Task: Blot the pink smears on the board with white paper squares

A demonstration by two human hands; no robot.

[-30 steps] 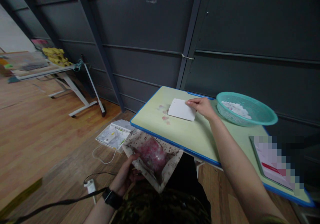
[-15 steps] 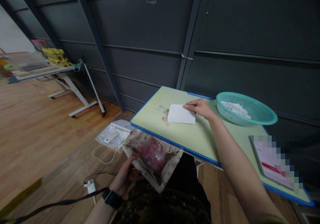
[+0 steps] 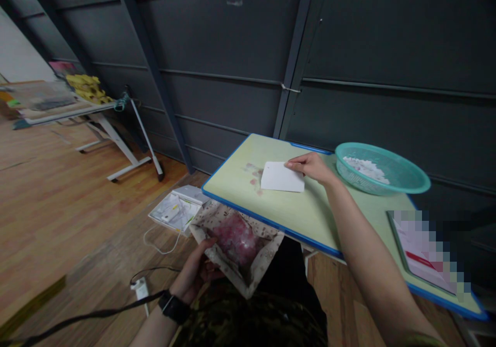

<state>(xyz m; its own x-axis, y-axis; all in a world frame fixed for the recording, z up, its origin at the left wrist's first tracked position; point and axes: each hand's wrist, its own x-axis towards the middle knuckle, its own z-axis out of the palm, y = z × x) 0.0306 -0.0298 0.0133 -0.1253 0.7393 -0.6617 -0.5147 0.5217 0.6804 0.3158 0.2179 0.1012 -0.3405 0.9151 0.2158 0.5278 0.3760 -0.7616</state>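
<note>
My right hand (image 3: 311, 167) pinches the upper right edge of a flat white card (image 3: 282, 177) with a small hole in one corner. The card is on the pale yellow tabletop (image 3: 236, 174), beside a faint reddish printed pattern. Below the table's front edge, my left hand (image 3: 202, 265) grips the near left side of a patterned box-like tray (image 3: 253, 280). Inside that tray is a pinkish-red mass (image 3: 237, 239) that looks wrapped in clear plastic. Part of my left hand's fingers is hidden under the tray.
A green plastic basket (image 3: 406, 174) with white pieces stands at the table's back right. A tablet-like panel (image 3: 420, 254), partly pixelated, lies at the right. An open white box (image 3: 176, 210) and a power strip (image 3: 139, 288) with cables are on the floor at left.
My right hand and the white card have shifted very slightly to the right. The left hand and the tray look the same.
</note>
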